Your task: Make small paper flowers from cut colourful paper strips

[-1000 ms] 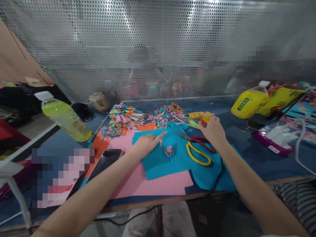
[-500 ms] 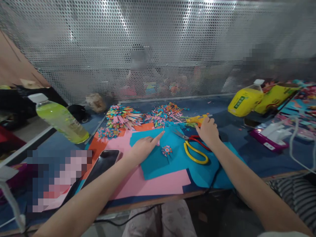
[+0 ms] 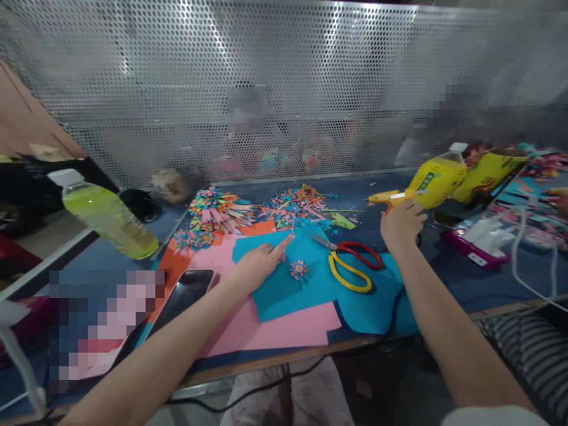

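My right hand (image 3: 399, 223) grips a yellow hot glue gun (image 3: 390, 197), lifted above the blue table with its nozzle pointing left. My left hand (image 3: 260, 265) rests on a teal paper sheet (image 3: 306, 284), index finger stretched out and the other fingers curled, a small pink paper piece under the fingertip. A small layered paper flower (image 3: 299, 269) lies on the teal sheet just right of that finger. Scissors with red and yellow handles (image 3: 350, 264) lie between my two hands.
Pink paper (image 3: 270, 328) and orange paper lie under the teal sheets. Heaps of cut paper strips (image 3: 217, 210) sit further back. A phone (image 3: 184, 294), a green drink bottle (image 3: 104, 214), a yellow bottle (image 3: 437, 177), a tissue pack (image 3: 481, 239). A perforated metal screen (image 3: 284, 89) closes the back.
My right hand has picked the glue gun up off the table and carried it up and to the right. My left hand has stayed put on the teal sheet.
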A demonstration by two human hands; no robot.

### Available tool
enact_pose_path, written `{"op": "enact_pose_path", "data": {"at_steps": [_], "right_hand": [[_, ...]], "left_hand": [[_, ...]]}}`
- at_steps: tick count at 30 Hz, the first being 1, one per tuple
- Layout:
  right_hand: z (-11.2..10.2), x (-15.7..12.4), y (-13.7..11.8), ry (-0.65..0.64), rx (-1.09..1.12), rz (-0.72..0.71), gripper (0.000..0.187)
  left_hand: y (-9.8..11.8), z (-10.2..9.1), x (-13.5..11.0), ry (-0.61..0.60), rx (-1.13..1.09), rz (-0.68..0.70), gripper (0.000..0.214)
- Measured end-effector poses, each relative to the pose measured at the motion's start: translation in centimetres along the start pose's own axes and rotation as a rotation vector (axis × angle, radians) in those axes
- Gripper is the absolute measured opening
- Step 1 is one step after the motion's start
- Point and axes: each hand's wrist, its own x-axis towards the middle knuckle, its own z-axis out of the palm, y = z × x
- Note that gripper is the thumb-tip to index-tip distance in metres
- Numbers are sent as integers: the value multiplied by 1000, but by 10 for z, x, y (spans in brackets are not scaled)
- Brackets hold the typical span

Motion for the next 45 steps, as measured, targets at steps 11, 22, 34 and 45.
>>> {"op": "enact_pose_path", "data": {"at_steps": [11,22,34,45], "right_hand": [[-13,-14,-22,26,71,-186,52],[-19,-28,-32,39,205,-294,52],[-25,-32,-33,88,331,-361,53],[-52,-78,-66,216,563,-942,51]], "left_hand": [[-4,4,7,4,106,85,62],[1,-9,-5,68,-103,90,77],[-6,-16,0,411,-979,-321,58],[-8,-26,-1,432,-1558,-655,60]]}}
